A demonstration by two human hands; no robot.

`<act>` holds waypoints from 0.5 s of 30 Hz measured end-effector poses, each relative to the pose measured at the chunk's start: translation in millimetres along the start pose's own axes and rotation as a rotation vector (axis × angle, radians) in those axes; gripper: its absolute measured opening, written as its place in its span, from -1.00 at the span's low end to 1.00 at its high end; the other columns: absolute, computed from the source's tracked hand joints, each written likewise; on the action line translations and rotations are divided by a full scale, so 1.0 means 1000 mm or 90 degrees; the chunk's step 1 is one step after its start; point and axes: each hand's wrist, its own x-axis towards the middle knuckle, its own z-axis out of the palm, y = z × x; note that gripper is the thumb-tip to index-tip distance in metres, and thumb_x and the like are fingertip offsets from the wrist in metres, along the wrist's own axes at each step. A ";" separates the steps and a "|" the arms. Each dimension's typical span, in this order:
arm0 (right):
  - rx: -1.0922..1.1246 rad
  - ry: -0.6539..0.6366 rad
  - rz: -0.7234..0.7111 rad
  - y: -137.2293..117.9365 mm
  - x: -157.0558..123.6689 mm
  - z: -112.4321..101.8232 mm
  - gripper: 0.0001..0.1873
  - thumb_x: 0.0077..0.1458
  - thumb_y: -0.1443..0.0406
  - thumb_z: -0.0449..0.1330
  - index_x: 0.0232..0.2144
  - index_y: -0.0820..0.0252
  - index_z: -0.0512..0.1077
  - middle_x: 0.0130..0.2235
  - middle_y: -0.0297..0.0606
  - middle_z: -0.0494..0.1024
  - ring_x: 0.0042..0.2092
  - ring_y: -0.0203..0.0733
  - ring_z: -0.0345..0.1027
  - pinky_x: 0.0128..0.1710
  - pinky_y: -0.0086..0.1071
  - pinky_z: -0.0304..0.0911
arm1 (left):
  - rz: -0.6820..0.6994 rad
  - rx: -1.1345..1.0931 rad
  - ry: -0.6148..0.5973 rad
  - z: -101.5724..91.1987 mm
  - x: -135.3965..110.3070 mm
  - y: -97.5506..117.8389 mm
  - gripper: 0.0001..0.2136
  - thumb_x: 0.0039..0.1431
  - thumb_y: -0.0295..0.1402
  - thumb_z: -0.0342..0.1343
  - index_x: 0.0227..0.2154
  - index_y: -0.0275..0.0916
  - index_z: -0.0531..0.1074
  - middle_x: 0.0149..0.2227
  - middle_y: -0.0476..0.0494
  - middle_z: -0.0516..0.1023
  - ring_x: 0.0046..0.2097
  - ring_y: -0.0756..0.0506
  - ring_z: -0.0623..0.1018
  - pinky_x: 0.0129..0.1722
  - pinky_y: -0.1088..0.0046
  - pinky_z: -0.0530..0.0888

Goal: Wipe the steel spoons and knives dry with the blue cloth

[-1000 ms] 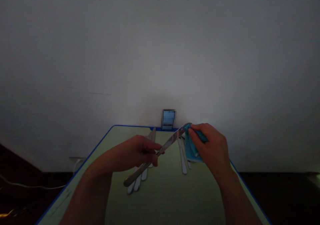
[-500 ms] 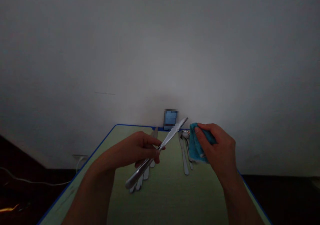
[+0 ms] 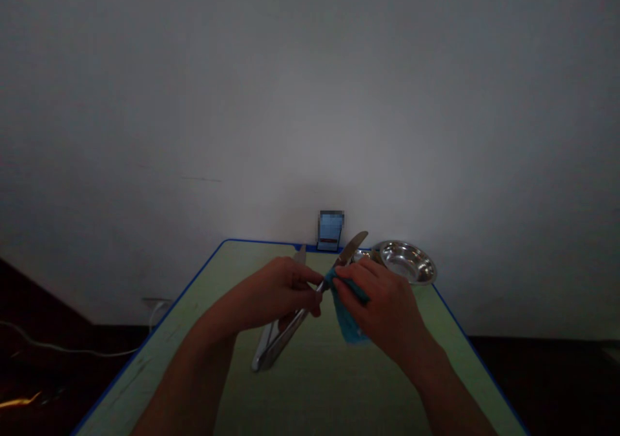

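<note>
A metal table knife (image 3: 351, 247) slants up to the right over the table, its blade tip toward the wall. Around its middle, near where handle meets blade, my left hand (image 3: 285, 290) is closed. My right hand (image 3: 380, 297) pinches a blue-green cloth (image 3: 347, 320) and presses it on the knife just beyond my left fingers. Other cutlery (image 3: 265, 344) lies under my left hand, mostly covered by it and by the held knife. Behind my right hand a spoon bowl (image 3: 361, 255) shows in part.
A shiny steel bowl (image 3: 409, 263) stands at the table's back right corner. A phone (image 3: 330, 230) leans upright against the wall at the back edge. The pale green table (image 3: 310, 397) has a blue rim. A white cable (image 3: 72, 349) hangs at the left, off the table.
My right hand has moved left with the cloth and now holds it against the knife. The steel bowl, hidden before, has come into sight. The knife has turned slightly in my left hand.
</note>
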 end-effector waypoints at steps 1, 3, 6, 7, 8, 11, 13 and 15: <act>-0.009 -0.005 0.003 0.001 0.000 0.000 -0.88 0.14 0.29 0.10 -0.30 0.15 0.43 -0.35 -0.30 0.49 -0.30 -0.23 0.38 -0.30 -0.35 0.23 | 0.003 0.006 0.008 0.001 0.000 0.001 -0.85 0.04 -0.39 0.01 -0.42 -0.27 0.49 -0.66 0.08 0.39 -0.66 0.09 0.33 -0.67 0.63 0.25; -0.019 -0.011 0.009 0.002 0.000 0.001 -0.88 0.14 0.29 0.10 -0.30 0.15 0.43 -0.36 -0.31 0.48 -0.30 -0.22 0.38 -0.31 -0.36 0.23 | 0.009 0.017 0.021 0.004 0.001 0.001 -0.85 0.03 -0.39 0.01 -0.41 -0.27 0.49 -0.64 0.08 0.41 -0.65 0.08 0.34 -0.66 0.63 0.26; -0.014 -0.004 0.009 0.002 0.000 0.001 -0.89 0.14 0.29 0.10 -0.31 0.15 0.43 -0.34 -0.32 0.49 -0.30 -0.23 0.38 -0.31 -0.36 0.22 | 0.014 0.031 0.026 0.005 0.001 0.001 -0.84 0.04 -0.39 0.01 -0.40 -0.27 0.48 -0.61 0.06 0.44 -0.64 0.07 0.36 -0.65 0.62 0.27; -0.011 0.000 0.007 0.002 0.000 0.001 -0.89 0.14 0.29 0.10 -0.31 0.15 0.42 -0.34 -0.32 0.49 -0.30 -0.24 0.38 -0.31 -0.37 0.22 | 0.014 0.036 0.025 0.005 0.001 0.001 -0.84 0.04 -0.39 0.01 -0.40 -0.27 0.48 -0.60 0.06 0.44 -0.63 0.07 0.37 -0.64 0.62 0.28; -0.009 0.004 0.005 0.002 0.000 0.001 -0.89 0.14 0.29 0.10 -0.31 0.15 0.42 -0.33 -0.33 0.49 -0.30 -0.24 0.38 -0.31 -0.37 0.22 | 0.014 0.039 0.024 0.006 0.001 0.001 -0.84 0.04 -0.38 0.01 -0.41 -0.28 0.48 -0.60 0.05 0.44 -0.63 0.07 0.37 -0.64 0.62 0.29; -0.009 0.007 0.011 0.003 0.000 0.001 -0.90 0.14 0.29 0.10 -0.31 0.15 0.42 -0.33 -0.33 0.49 -0.29 -0.24 0.38 -0.30 -0.37 0.23 | 0.018 0.045 0.026 0.006 0.000 0.000 -0.84 0.05 -0.38 0.00 -0.40 -0.27 0.48 -0.60 0.05 0.44 -0.63 0.07 0.38 -0.64 0.62 0.28; -0.009 0.010 0.015 0.003 0.001 0.001 -0.89 0.14 0.29 0.11 -0.31 0.15 0.42 -0.33 -0.32 0.49 -0.29 -0.24 0.38 -0.29 -0.37 0.23 | 0.022 0.056 0.030 0.005 0.000 -0.001 -0.83 0.05 -0.38 0.00 -0.37 -0.26 0.49 -0.58 0.05 0.46 -0.63 0.07 0.38 -0.64 0.62 0.27; -0.011 0.014 0.017 0.004 0.001 0.001 -0.89 0.14 0.29 0.11 -0.30 0.15 0.42 -0.32 -0.32 0.50 -0.28 -0.23 0.39 -0.28 -0.36 0.24 | 0.027 0.073 0.031 0.005 0.000 -0.003 -0.82 0.06 -0.38 -0.01 -0.36 -0.25 0.49 -0.56 0.04 0.48 -0.62 0.07 0.39 -0.63 0.62 0.27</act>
